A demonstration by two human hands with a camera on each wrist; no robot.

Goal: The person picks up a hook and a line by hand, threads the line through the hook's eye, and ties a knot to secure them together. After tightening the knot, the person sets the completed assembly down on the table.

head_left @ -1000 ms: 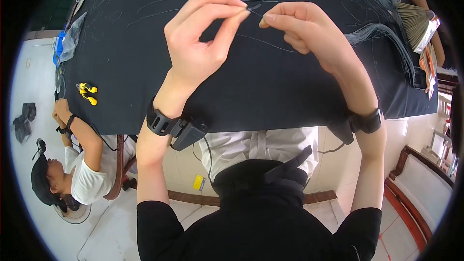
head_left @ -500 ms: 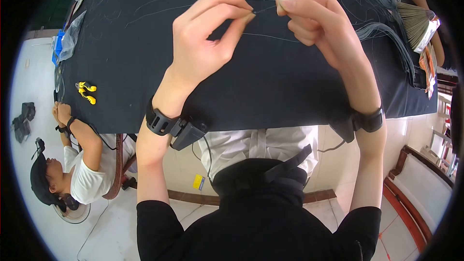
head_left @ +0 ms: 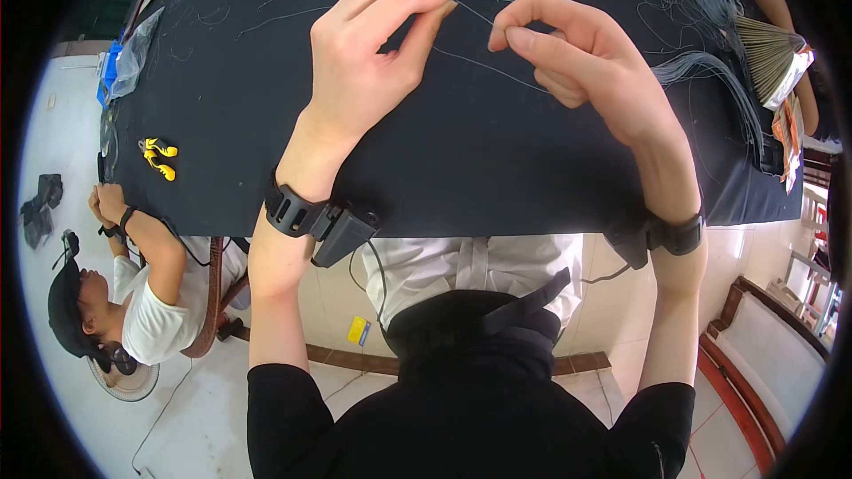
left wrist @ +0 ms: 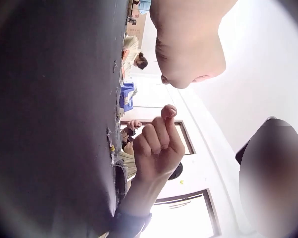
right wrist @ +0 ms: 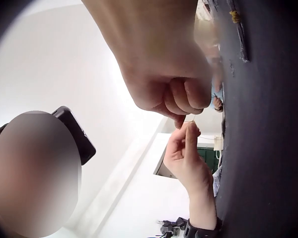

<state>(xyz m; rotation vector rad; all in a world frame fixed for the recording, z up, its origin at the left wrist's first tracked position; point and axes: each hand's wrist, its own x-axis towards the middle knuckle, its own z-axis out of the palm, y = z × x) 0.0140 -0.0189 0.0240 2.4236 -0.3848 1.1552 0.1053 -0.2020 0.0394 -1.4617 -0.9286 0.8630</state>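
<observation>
In the head view my left hand (head_left: 364,58) is raised over the black cloth, thumb and forefinger pinching a thin grey strand (head_left: 473,12). My right hand (head_left: 581,58) pinches the same strand a short way to the right, its other fingers curled in. The short stretch between them slants down to the right. Another long grey strand (head_left: 488,66) runs below the hands. In the left wrist view the right hand (left wrist: 159,144) shows its curled fingers. The right wrist view has the left hand (right wrist: 188,158) with its fingertips close under the right hand's.
Yellow-handled pliers (head_left: 161,168) lie on the cloth at the left. A bundle of grey strands (head_left: 710,62) and a fanned stack of strips (head_left: 768,46) are at the right. Another person (head_left: 160,324) sits at the left edge, near a plastic bag (head_left: 138,49).
My right hand moved right and up, away from the left, then came back down and left. My left hand shifted slightly upward. The short dark bit at its fingertips no longer shows.
</observation>
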